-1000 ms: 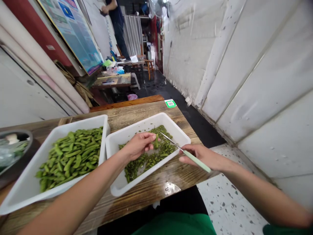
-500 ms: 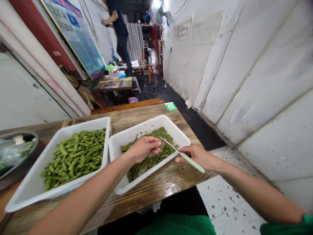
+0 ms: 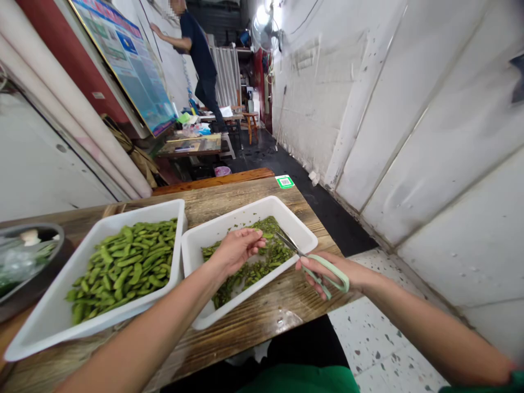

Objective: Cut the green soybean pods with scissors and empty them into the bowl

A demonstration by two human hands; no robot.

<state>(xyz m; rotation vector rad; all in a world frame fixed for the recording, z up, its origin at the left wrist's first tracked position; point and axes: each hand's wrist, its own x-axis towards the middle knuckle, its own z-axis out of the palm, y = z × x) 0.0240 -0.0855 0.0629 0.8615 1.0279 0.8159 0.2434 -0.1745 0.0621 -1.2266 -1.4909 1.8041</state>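
Note:
My left hand [image 3: 241, 248] pinches a green edamame pod [image 3: 268, 236] above the right white tray [image 3: 189, 256], the pod's end sticking out past the fingertips. My right hand [image 3: 327, 270] grips scissors [image 3: 301, 253] with pale green handles, the blades a little apart and pointing at the pod. Small green clippings [image 3: 270, 256] lie spread over the bottom of that tray. On the left, a second white tray [image 3: 180, 218] holds a heap of whole edamame pods [image 3: 126, 262].
A metal bowl [image 3: 61, 234] with plastic-wrapped greens stands at the far left of the wooden table [image 3: 213, 204]. A green QR card [image 3: 285, 182] lies at the table's far corner. Beyond, a person [image 3: 200, 52] stands raised near a cluttered table [image 3: 192, 143], one hand at the wall.
The scissors have turned so both handle loops show, and their blades have parted. A pod now shows at my left fingertips. The person at the back reaches farther along the wall.

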